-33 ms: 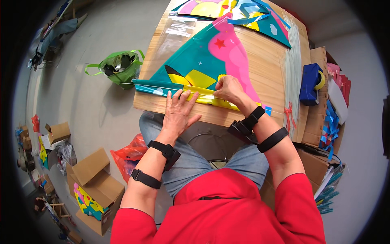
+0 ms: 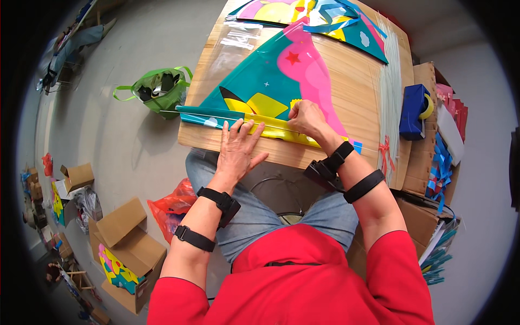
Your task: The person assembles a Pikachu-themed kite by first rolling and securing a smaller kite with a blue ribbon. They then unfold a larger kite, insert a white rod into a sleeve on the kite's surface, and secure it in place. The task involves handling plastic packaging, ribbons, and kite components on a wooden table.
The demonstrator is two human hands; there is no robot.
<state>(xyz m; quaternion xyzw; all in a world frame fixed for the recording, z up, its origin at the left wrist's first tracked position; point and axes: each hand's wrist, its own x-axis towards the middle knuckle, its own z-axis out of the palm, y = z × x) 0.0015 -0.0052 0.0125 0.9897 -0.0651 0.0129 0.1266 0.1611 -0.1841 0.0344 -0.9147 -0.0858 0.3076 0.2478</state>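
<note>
A kite sheet [image 2: 295,65] of glossy teal, pink and yellow plastic lies on the wooden table, its near edge folded into a long strip. A thin pale rod [image 2: 214,116] runs along that fold and sticks out past the sheet's left corner. My left hand [image 2: 237,147] rests flat on the strip with fingers spread, pressing near its middle. Bent and pinched together, the fingers of my right hand [image 2: 307,119] hold the folded edge farther right. Its fingertips partly hide the fold, so I cannot tell whether the rod is also in the pinch.
More printed kites [image 2: 346,27] with blue ribbons lie at the table's far side. A bundle of thin rods [image 2: 391,92] lines the right edge, beside a blue tape dispenser [image 2: 413,114]. A green bag [image 2: 160,92], a red plastic bag [image 2: 173,203] and cardboard boxes [image 2: 127,238] stand left.
</note>
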